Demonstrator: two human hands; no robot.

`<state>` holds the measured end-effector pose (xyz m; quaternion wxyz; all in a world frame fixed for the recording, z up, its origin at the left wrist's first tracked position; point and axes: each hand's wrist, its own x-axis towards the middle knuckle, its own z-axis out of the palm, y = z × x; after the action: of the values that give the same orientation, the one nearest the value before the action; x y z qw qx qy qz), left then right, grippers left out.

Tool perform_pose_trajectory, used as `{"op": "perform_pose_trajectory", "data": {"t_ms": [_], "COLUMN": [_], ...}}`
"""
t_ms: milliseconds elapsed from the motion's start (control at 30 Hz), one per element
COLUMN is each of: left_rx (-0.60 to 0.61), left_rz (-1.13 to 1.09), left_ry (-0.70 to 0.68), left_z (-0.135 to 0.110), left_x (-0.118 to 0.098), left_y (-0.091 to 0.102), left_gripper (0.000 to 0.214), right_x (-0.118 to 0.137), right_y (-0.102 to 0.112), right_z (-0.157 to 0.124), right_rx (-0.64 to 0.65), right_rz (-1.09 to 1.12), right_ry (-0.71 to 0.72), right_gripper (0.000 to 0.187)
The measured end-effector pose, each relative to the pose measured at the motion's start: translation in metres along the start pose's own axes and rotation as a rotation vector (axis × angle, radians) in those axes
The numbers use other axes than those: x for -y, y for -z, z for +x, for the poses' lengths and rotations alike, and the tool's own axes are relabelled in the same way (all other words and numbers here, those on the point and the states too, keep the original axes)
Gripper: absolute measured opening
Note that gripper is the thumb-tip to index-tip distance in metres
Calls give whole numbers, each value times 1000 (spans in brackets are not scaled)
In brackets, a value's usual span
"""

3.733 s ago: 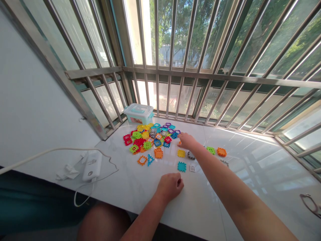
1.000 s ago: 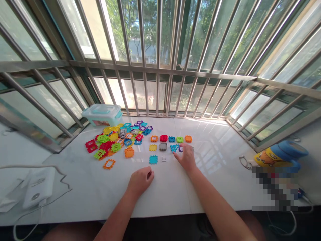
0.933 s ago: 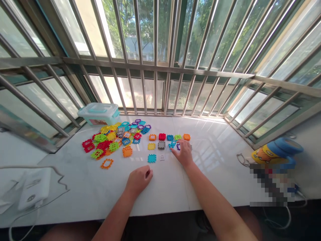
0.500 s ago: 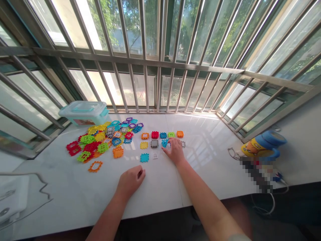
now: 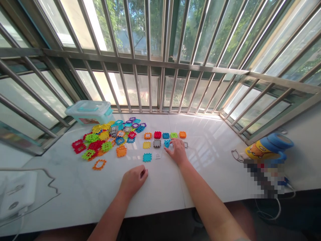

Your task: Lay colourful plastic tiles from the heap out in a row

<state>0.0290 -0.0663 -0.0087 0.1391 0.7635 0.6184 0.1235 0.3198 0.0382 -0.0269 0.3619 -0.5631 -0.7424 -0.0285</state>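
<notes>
Colourful plastic interlocking waffle blocks (image 5: pixel 105 139) lie in a heap on the white marble sill (image 5: pixel 205 180). To their right, single square blocks stand in rough rows, with a top row of orange, red, blue, green and orange. My right hand (image 5: pixel 177 152) rests spread at the second row, its fingertips on or beside a blue block (image 5: pixel 167 143) and a grey block (image 5: pixel 186 145). Part of that row is hidden under the fingers. My left hand (image 5: pixel 134 180) lies curled on the sill in front of a teal block (image 5: pixel 147 157), holding nothing.
A clear plastic box (image 5: pixel 89 112) with a teal lid stands behind the heap, by the barred window (image 5: pixel 160 40). A white power bank (image 5: pixel 17 194) with a cable lies at the left. A blue-and-yellow cartoon bottle (image 5: pixel 269 150) and a pixelated patch (image 5: pixel 263 177) sit at the right.
Compared with the oldest frame, more blocks stand in rows and the view has turned right. Over the last second, my hands stay almost still while the view shifts slightly.
</notes>
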Motion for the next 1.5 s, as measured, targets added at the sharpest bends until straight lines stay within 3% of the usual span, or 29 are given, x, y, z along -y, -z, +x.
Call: {"op": "perform_pose_trajectory", "data": {"t_ms": [1500], "left_rx": [-69], "left_rz": [-43], "left_ry": [-46], "left_z": [-1], "left_x": [5], "left_y": [-6], "left_gripper": [28], "right_x": [0], "right_y": [-6], "right_z": [-2], "right_rx": [66], "right_rz": [-129], "right_ry": [-68], "right_gripper": [43]}}
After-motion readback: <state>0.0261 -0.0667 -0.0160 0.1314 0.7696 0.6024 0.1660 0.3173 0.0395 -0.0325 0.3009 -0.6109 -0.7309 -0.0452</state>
